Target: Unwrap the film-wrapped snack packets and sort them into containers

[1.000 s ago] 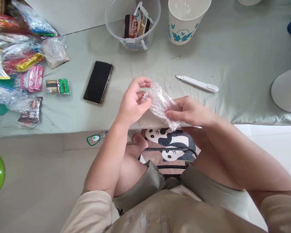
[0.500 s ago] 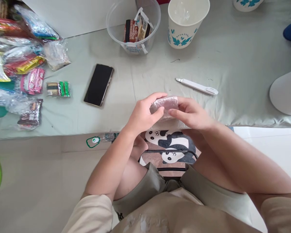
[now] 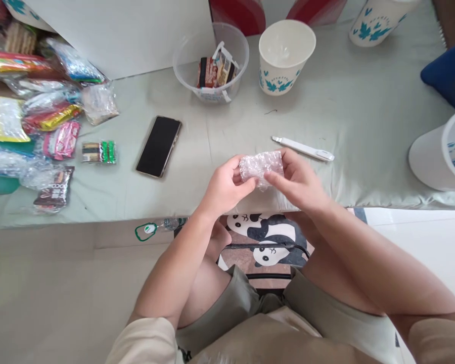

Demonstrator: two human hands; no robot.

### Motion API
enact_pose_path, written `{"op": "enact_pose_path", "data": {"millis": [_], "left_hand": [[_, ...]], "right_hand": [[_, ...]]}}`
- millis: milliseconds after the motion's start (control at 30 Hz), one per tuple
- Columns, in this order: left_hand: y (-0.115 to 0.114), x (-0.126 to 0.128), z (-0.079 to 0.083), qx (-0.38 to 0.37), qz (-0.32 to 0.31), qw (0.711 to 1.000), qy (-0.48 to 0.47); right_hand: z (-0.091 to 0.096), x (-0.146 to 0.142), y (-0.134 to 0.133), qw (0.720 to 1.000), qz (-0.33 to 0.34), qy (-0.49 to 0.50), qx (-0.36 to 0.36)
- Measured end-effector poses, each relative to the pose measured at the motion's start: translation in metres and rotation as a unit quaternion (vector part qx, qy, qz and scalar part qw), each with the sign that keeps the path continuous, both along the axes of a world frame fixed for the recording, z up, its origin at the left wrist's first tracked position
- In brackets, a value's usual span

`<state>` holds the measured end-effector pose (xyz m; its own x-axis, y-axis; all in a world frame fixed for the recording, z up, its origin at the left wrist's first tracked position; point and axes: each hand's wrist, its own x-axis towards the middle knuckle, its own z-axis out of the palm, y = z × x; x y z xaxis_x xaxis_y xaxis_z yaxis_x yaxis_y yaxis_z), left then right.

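Both my hands hold a crumpled clear plastic wrapper [image 3: 260,165] above the near edge of the pale green tablecloth [image 3: 364,126]. My left hand [image 3: 223,189] pinches its left end with closed fingers. Around its right end, the fingers of my right hand [image 3: 298,182] are wrapped, thumb on the front. The wrapper is bunched into a small wad between the two hands.
A white utility knife [image 3: 302,148] lies just beyond my hands. A black phone [image 3: 158,146] lies to the left. Further back stand a clear tub [image 3: 211,63] holding snack packets and a white paper cup [image 3: 286,56]. Snack packets [image 3: 41,126] pile up at far left; another cup [image 3: 442,151] lies tipped at right.
The wrapper, spread out between my hands a second ago, has been squeezed into a compact wad. The hands have come together, and the view has tilted up slightly.
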<state>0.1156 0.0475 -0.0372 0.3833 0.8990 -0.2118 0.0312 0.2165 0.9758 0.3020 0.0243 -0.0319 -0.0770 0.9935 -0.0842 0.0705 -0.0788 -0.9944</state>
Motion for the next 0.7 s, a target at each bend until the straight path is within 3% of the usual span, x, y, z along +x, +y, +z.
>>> {"op": "enact_pose_path", "data": {"millis": [67, 167, 300, 400, 500, 600, 700], "left_hand": [[0.002, -0.002, 0.0, 0.001, 0.012, 1.0, -0.009], [0.01, -0.006, 0.002, -0.003, 0.019, 0.999, -0.032], [0.02, -0.008, 0.007, -0.008, 0.022, 0.999, -0.04], [0.025, -0.007, 0.01, -0.015, 0.02, 0.999, -0.037], [0.027, -0.004, 0.01, -0.024, 0.008, 0.999, -0.031], [0.028, -0.002, 0.008, -0.026, 0.002, 0.999, -0.023], [0.029, -0.001, 0.005, -0.017, -0.006, 1.0, -0.013]], "right_hand": [[0.001, 0.004, -0.001, 1.0, 0.007, -0.013, 0.011], [0.009, 0.019, 0.012, 0.995, -0.074, -0.051, 0.051], [0.038, 0.048, 0.079, 0.957, -0.224, -0.15, 0.106], [0.068, 0.058, 0.15, 0.913, -0.219, -0.317, 0.131], [0.085, 0.053, 0.206, 0.916, -0.169, -0.351, 0.095], [0.085, 0.047, 0.237, 0.904, -0.122, -0.404, 0.07], [0.078, 0.053, 0.253, 0.871, -0.099, -0.477, 0.065]]}}
